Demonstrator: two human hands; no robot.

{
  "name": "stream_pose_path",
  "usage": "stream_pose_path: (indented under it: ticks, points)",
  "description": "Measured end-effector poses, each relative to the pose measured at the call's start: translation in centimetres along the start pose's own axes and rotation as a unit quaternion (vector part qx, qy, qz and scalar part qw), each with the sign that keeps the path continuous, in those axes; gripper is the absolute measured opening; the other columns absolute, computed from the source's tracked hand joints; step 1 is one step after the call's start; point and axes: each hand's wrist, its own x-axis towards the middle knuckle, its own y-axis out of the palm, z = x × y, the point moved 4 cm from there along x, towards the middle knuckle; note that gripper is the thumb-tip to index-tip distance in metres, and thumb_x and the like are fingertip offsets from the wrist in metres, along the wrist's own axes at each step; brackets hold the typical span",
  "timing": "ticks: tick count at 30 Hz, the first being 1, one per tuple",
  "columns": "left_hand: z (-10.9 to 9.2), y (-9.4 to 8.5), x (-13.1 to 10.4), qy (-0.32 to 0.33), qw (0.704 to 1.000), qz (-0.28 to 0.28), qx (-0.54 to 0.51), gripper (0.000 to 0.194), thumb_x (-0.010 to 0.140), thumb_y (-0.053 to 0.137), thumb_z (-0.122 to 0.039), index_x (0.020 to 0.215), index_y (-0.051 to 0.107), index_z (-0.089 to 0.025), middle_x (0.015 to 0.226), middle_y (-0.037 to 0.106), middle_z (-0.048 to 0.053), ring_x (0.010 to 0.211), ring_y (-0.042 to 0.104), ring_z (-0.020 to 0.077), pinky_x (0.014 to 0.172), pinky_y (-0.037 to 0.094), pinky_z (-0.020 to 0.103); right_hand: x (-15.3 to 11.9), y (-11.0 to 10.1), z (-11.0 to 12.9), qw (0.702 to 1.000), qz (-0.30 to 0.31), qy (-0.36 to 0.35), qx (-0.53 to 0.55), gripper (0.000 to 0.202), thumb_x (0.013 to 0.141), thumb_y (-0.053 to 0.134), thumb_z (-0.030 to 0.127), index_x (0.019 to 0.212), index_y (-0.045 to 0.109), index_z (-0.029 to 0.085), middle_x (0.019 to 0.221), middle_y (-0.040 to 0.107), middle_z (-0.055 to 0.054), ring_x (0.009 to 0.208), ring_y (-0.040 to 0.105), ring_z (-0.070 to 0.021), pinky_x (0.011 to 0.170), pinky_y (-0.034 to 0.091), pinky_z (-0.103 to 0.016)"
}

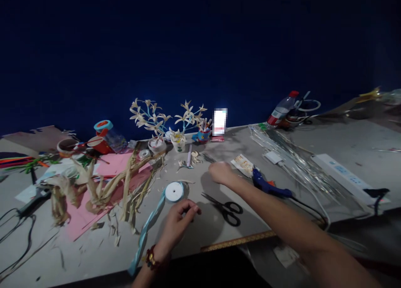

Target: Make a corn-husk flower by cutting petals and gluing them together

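My right hand (pixel 221 172) is stretched out over the middle of the table, fingers curled in and turned away, so whatever they grip is hidden. Just beyond it lie some thin dark wire-like pieces (pixel 208 157). Closer to me, my left hand (pixel 180 221) hovers loosely curled, thumb apart, with nothing visible in it. A white spool (pixel 174 191) of light-blue ribbon (pixel 149 223) lies directly behind the left hand, its ribbon trailing to the front edge. Black-handled scissors (pixel 226 210) rest partly spread between my two arms.
Dried husks (pixel 100 192) cover pink paper (pixel 78 219) on the left. Pale flowers stand in small pots (pixel 179 144) at the back, beside a lit phone (pixel 219 123). Right of my arm are a blue glue gun (pixel 271 187), wrapped wires (pixel 300 162) and a power strip (pixel 344 175).
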Motion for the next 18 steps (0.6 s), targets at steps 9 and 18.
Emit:
stream_pose_path:
  ticks: [9, 18]
  points:
    - [0.8, 0.4, -0.2, 0.013, 1.0, 0.017, -0.002, 0.037, 0.095, 0.057, -0.048, 0.08, 0.071, -0.017, 0.079, 0.07, 0.006, 0.072, 0.06, 0.0173, 0.066, 0.046, 0.025, -0.7, 0.6, 1.4, 0.998, 0.038, -0.029, -0.038, 0.035, 0.097, 0.066, 0.033, 0.126, 0.062, 0.014, 0.127, 0.064, -0.012, 0.107, 0.067, -0.0251, 0.09, 0.058, -0.045]
    - [-0.2, -1.1, 0.4, 0.081, 0.991, -0.028, 0.104, 0.027, 0.097, 0.055, -0.037, 0.083, 0.071, -0.019, 0.082, 0.072, 0.006, 0.08, 0.065, 0.0198, 0.076, 0.049, 0.03, -1.2, 0.9, 1.6, 0.994, 0.047, -0.087, -0.041, 0.031, 0.098, 0.065, 0.035, 0.122, 0.064, 0.015, 0.123, 0.066, -0.009, 0.106, 0.067, -0.0246, 0.091, 0.057, -0.045]
